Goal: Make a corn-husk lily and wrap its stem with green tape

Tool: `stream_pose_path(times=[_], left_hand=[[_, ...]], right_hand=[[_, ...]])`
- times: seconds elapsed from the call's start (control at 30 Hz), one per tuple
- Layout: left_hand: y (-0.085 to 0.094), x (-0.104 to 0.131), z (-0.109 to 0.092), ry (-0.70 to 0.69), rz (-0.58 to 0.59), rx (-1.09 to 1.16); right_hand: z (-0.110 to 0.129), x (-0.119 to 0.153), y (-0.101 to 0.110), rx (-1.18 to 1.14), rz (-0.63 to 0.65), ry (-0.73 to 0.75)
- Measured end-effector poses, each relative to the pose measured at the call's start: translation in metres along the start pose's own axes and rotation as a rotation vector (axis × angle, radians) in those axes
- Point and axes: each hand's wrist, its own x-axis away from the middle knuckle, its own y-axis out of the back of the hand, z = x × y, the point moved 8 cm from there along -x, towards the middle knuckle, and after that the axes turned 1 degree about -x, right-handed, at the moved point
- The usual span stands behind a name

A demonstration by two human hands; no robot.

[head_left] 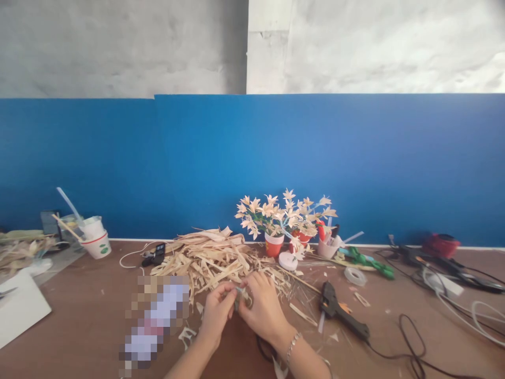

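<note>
My left hand and my right hand meet low in the middle of the view, fingertips pinched close together. Between them shows a small pale blue-green piece, too small and partly covered to name. The fingers of both hands are closed on it. Just beyond lies a heap of dry husk strips. Behind the heap, to the right, husk flowers stand in red and white cups. A black glue gun rests to the right of my right hand.
A blurred-out block lies left of my left hand. Paper cups with sticks stand farther left. A tape roll, green stems and a white power strip with tangled cables are on the right. A blue partition closes off the back.
</note>
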Motion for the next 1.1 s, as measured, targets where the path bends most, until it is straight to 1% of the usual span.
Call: stream_pose_path(times=[0.07,0.13,0.27,0.37,0.5,0.6,0.67,0.73,0.87,0.93,1.1], left_hand=[[0.0,0.0,-0.001,-0.007,-0.001,-0.021],[-0.001,0.001,0.0,0.018,0.014,-0.015],[-0.007,0.004,0.004,0.081,0.063,0.071],[-0.008,0.004,0.001,0.061,0.064,0.152],[-0.006,0.003,-0.003,0.027,0.06,0.147],[-0.003,0.002,-0.004,0.002,0.038,0.106],[-0.001,0.001,-0.005,-0.016,0.019,0.073],[0.001,0.001,-0.008,-0.04,0.007,0.033],[0.001,0.002,-0.015,-0.1,0.013,-0.037],[0.0,0.002,-0.017,-0.12,0.028,-0.059],[-0.003,0.002,-0.019,-0.159,0.081,-0.084]], right_hand=[[-0.001,0.0,-0.001,0.031,0.002,-0.008],[-0.003,0.0,-0.001,0.036,0.004,-0.015],[-0.005,0.0,-0.001,0.003,0.0,-0.01],[-0.005,0.0,0.0,-0.042,-0.007,0.005],[-0.009,0.0,-0.002,-0.143,-0.017,-0.01],[-0.019,0.0,-0.005,-0.298,-0.04,-0.11],[-0.027,0.0,-0.01,-0.461,-0.035,-0.205],[-0.034,-0.001,-0.018,-0.68,0.003,-0.309],[-0.041,0.002,-0.036,-1.13,0.131,-0.538],[-0.042,0.004,-0.04,-1.241,0.169,-0.607],[-0.041,0.009,-0.044,-1.375,0.219,-0.671]])
